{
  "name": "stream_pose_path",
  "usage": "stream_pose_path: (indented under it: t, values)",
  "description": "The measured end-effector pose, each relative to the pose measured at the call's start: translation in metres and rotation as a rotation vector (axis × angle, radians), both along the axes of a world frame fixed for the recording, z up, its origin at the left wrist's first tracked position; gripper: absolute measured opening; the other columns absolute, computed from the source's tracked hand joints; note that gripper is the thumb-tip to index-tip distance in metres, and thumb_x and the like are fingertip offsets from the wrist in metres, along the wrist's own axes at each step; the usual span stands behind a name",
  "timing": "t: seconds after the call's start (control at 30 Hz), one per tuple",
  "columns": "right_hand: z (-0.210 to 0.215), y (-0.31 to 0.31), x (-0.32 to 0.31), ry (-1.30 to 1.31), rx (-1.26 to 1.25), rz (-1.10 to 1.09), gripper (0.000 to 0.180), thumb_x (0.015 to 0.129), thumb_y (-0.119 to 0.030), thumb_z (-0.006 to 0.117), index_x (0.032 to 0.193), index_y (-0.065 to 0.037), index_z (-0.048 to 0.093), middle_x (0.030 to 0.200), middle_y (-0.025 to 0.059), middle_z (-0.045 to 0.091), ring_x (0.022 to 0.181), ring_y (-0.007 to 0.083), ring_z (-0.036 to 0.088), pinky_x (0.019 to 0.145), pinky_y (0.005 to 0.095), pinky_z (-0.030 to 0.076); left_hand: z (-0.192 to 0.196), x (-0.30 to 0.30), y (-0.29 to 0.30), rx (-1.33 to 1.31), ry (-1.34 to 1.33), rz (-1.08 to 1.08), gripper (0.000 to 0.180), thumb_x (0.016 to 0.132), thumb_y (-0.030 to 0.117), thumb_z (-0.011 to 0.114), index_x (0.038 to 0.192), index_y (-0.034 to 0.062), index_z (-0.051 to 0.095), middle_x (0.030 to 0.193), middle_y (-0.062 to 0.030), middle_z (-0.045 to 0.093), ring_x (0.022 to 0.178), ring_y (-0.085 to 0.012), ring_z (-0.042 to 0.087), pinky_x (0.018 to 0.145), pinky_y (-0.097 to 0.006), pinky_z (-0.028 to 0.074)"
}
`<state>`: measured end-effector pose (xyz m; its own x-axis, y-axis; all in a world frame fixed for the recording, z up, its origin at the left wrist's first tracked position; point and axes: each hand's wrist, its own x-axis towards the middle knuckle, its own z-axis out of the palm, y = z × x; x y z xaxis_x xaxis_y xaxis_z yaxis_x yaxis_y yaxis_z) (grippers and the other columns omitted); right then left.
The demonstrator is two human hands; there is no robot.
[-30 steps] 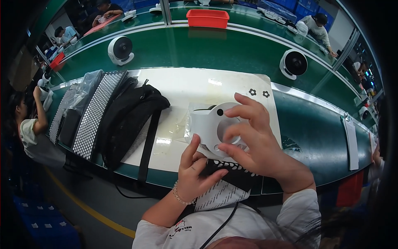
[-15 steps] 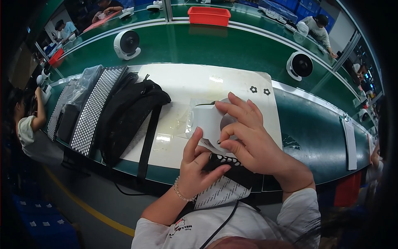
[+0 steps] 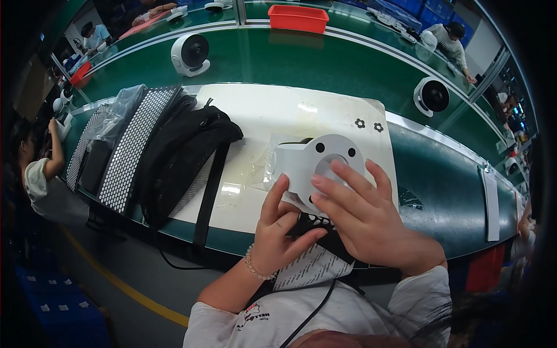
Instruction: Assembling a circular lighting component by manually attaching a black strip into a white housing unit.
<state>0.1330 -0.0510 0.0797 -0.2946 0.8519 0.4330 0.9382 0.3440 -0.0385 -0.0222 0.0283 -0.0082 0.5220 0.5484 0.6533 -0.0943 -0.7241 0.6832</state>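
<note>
A white device (image 3: pixel 294 165) lies on its side on the white board, its round base turned toward me. Black round pads (image 3: pixel 319 148) show on the base, and one low pad is partly covered by my fingers. My right hand (image 3: pixel 365 214) is open, fingers spread over the base's lower right, with nothing in its grasp. Below the device, my left hand (image 3: pixel 278 232) grips a black sheet with white dots (image 3: pixel 316 220), and its raised index finger is beside the device's side. The sheet's printed white backing (image 3: pixel 313 269) hangs toward my lap.
On the left lie a black bag (image 3: pixel 180 156), dotted black sheets (image 3: pixel 139 145) and clear plastic. Beyond the white board (image 3: pixel 249 104), a green belt (image 3: pixel 301 61) carries two white devices with black fronts (image 3: pixel 196 51). A red bin (image 3: pixel 299 19) stands behind. Other people work around.
My right hand has gone from a pinch at the base's lower edge to spread fingers lower right, uncovering the base. Both devices on the belt have shifted slightly right. The left hand keeps its grip.
</note>
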Motion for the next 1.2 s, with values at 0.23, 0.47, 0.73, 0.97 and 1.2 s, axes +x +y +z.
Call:
stream_pose_path:
  t: [0.23,0.47,0.73,0.97,1.2]
  values:
    - [-0.009,0.001,-0.008,0.196,0.104,0.093,0.015,0.069,-0.015,0.063,0.083,-0.01,0.061,0.119,0.0052,0.052,0.115,0.0242,0.044,0.097,0.0433,0.023,-0.001,-0.003,0.002,0.011,-0.008,-0.048,0.027,0.062,0.008,0.074,0.079,-0.0055,0.057,0.135,-0.0264,0.026,0.075,-0.0198,0.059,0.065,-0.027,0.049]
    - [-0.014,-0.003,-0.004,-0.021,0.158,0.175,0.018,0.065,-0.015,0.069,0.082,-0.012,0.063,0.12,0.0049,0.051,0.116,0.0261,0.042,0.097,0.0432,0.024,-0.001,-0.001,0.001,0.085,0.003,0.035,0.025,0.062,0.006,0.073,0.08,-0.0037,0.059,0.135,-0.0246,0.027,0.077,-0.0201,0.06,0.065,-0.028,0.05]
    - [-0.009,-0.008,0.015,0.355,0.019,0.147,0.011,0.068,-0.014,0.066,0.076,-0.01,0.06,0.126,0.0071,0.045,0.123,0.0295,0.033,0.094,0.0408,0.026,-0.002,0.0,0.002,-0.022,-0.024,0.004,0.028,0.062,0.011,0.077,0.073,-0.006,0.057,0.134,-0.0264,0.029,0.074,-0.0206,0.06,0.066,-0.028,0.051]
    - [-0.011,-0.004,0.026,0.475,-0.023,0.05,0.013,0.067,-0.012,0.068,0.072,-0.012,0.057,0.128,0.0099,0.041,0.125,0.0337,0.027,0.096,0.0422,0.024,0.0,0.001,0.001,-0.004,-0.007,0.024,0.034,0.06,0.016,0.079,0.067,-0.0073,0.055,0.133,-0.0273,0.029,0.073,-0.0203,0.06,0.065,-0.028,0.051]
    - [-0.014,-0.002,0.033,0.562,-0.139,-0.034,0.009,0.074,-0.009,0.063,0.078,-0.009,0.056,0.134,0.0146,0.034,0.128,0.0366,0.02,0.099,0.0437,0.019,0.0,0.004,0.0,-0.002,0.01,0.046,0.034,0.06,0.016,0.079,0.066,-0.0079,0.056,0.132,-0.027,0.031,0.073,-0.0198,0.06,0.065,-0.028,0.05]
